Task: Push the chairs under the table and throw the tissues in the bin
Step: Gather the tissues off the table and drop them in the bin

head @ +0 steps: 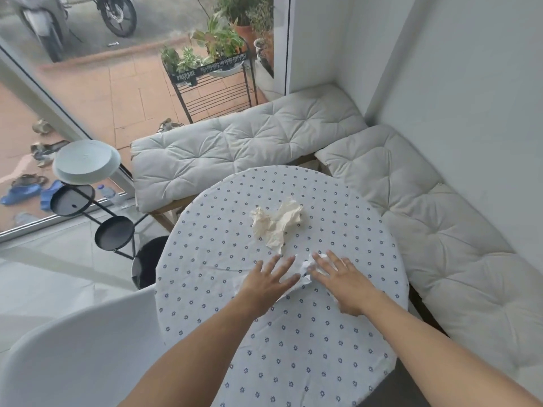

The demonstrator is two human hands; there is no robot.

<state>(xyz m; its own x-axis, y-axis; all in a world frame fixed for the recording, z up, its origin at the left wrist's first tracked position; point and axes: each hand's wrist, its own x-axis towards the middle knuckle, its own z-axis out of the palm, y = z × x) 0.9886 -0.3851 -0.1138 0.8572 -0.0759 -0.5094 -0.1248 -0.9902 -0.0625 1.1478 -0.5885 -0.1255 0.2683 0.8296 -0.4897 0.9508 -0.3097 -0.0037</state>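
A round table (293,342) with a dotted white cloth fills the middle of the view. A crumpled cream tissue (276,223) lies near its centre. Closer to me a white tissue (304,273) lies flat on the cloth between my hands. My left hand (269,282) rests on its left part with fingers spread. My right hand (342,279) lies on its right part, fingers apart, partly covering it. A white chair (79,348) stands at the lower left beside the table. A black bin (147,261) stands on the floor at the table's left edge.
Cushioned benches (241,142) run along the far side and the right wall (440,230). A black tiered stand with a pale plate (86,165) is at the left. A glass door shows a plant rack (211,74) and shoes outside.
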